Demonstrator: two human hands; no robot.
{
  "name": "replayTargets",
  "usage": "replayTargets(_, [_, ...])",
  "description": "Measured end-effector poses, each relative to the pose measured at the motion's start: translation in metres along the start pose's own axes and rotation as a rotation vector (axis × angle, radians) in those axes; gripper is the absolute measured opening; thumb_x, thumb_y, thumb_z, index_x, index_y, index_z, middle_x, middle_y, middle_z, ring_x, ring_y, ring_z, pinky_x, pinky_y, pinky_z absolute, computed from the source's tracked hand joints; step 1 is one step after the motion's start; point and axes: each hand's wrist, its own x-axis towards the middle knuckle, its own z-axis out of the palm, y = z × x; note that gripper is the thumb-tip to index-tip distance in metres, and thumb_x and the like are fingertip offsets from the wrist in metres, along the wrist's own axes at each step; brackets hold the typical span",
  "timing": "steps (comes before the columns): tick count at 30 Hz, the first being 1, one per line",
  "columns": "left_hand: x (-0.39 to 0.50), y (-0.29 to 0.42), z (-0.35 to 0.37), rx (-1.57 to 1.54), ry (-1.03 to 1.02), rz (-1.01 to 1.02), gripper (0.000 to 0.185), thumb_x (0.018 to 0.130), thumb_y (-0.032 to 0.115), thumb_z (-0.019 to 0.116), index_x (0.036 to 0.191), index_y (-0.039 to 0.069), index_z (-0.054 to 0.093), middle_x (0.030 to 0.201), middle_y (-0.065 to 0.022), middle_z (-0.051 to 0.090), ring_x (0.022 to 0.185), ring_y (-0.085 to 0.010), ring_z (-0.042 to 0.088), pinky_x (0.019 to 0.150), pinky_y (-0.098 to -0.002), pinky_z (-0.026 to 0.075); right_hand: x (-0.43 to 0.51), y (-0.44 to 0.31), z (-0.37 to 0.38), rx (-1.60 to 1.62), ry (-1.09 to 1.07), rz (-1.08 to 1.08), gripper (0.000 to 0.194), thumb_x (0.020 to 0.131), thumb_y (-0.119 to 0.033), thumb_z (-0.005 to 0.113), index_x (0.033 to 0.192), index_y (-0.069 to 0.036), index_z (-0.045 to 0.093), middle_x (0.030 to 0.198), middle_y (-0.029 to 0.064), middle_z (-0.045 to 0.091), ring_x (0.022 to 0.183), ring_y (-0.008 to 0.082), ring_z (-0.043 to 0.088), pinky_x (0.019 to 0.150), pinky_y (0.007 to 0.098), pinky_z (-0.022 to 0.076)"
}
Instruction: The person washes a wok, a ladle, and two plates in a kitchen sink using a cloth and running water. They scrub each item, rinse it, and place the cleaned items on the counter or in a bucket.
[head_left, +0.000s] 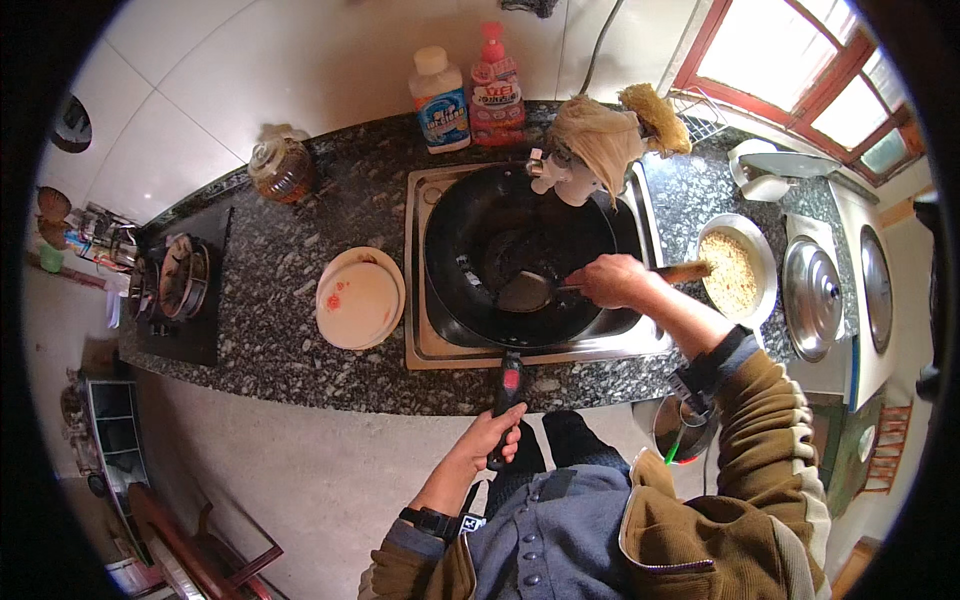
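A large black wok (480, 217) rests over the metal sink (415, 300), its handle pointing towards me. My left hand (495, 435) is closed round the wok's black handle. In my right hand (611, 281) is a metal spatula (525, 292) with a wooden handle; its blade lies inside the wok, near the middle. Above the wok's back right rim is a white faucet (574, 184) with a beige cloth (596, 135) draped over it. What touches the wok under the blade is too dark to make out.
Stacked plates (360, 307) with red stains lie left of the sink. A bowl of crumbly yellowish food (731, 274) stands right, beside a metal lid (812, 300). Behind are a white bottle (440, 101), a pink pump bottle (497, 94) and a glass jar (281, 169). A stove (184, 300) is far left.
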Motion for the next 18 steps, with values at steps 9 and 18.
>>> replayTargets(9, [-0.006, 0.003, 0.007, -0.022, 0.009, 0.003, 0.027, 0.089, 0.036, 0.059, 0.079, 0.013, 0.048, 0.055, 0.0023, 0.045, 0.04, -0.0084, 0.043, 0.04, -0.0264, 0.04, -0.014, 0.031, 0.006, -0.112, -0.038, 0.151, 0.033, 0.083, -0.02, 0.053, 0.115, -0.027, 0.062, 0.097, 0.0073, 0.067, 0.092, 0.0273, 0.064, 0.075, 0.0388, 0.0522])
replayTargets(18, [-0.007, 0.006, 0.011, 0.009, 0.008, 0.027, 0.032, 0.09, 0.038, 0.058, 0.079, 0.01, 0.046, 0.055, 0.001, 0.045, 0.039, -0.0094, 0.043, 0.038, -0.0268, 0.041, 0.058, -0.013, 0.047, 0.261, 0.389, 0.337, 0.048, 0.081, -0.01, 0.049, 0.126, -0.028, 0.053, 0.092, 0.0129, 0.065, 0.084, 0.0317, 0.065, 0.069, 0.0429, 0.0527])
